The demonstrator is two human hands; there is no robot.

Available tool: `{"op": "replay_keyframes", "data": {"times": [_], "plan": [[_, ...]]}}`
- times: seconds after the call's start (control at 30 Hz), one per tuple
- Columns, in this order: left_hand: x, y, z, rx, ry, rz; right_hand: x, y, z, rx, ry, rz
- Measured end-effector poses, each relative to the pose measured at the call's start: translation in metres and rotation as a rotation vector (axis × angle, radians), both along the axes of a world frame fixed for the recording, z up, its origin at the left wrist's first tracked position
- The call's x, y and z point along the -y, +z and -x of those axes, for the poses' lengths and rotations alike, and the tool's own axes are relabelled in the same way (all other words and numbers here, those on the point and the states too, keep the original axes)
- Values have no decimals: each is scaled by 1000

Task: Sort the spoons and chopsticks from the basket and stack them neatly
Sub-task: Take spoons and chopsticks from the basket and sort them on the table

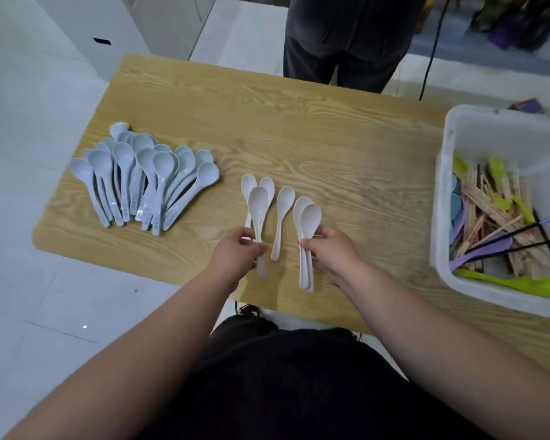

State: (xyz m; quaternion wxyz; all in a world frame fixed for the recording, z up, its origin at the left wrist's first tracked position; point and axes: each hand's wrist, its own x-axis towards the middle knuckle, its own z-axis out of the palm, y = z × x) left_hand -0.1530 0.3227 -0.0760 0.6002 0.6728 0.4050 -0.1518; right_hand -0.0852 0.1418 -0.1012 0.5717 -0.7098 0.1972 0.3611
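Left hand (235,252) pinches one pale spoon (258,204); right hand (332,250) grips two nested spoons (308,217). Six pale spoons total near table's (331,138) front edge.

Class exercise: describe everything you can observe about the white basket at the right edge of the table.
The white basket is a rectangular tub of what looks like translucent plastic, with rounded corners and a thick rim. It sits upright on the wooden table at its right edge, partly cut off by the picture. Inside lies a jumbled heap of wooden chopsticks, black chopsticks, and green spoons, purple spoons and blue spoons. Neither hand touches it.
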Motion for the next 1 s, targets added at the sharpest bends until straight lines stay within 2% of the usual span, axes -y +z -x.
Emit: {"op": "replay_keyframes", "data": {"times": [0.17, 0.3, 0.5, 0.7, 0.8, 1.0], "plan": [[-66, -28, -26, -15, -176, -185, -26, -20, -11, -18, -158, 128], [-87, -41, -43, -47, -371, -283, -44, -29, -19, -34, -204, 221], [-84, -47, -58, -9, -592, -372, -69, -26, -24, 23, -131, 392], [-83, -52, -49, 131, -694, -465, -85, -18, -19, 128, 22, 475], [-81, -54, -40, 166, -810, -472, -81, -12, -8, 134, 54, 475], [-82, -48, -35, 202, -895, -487, -77, -9, 1, 70, 64, 313]]}}
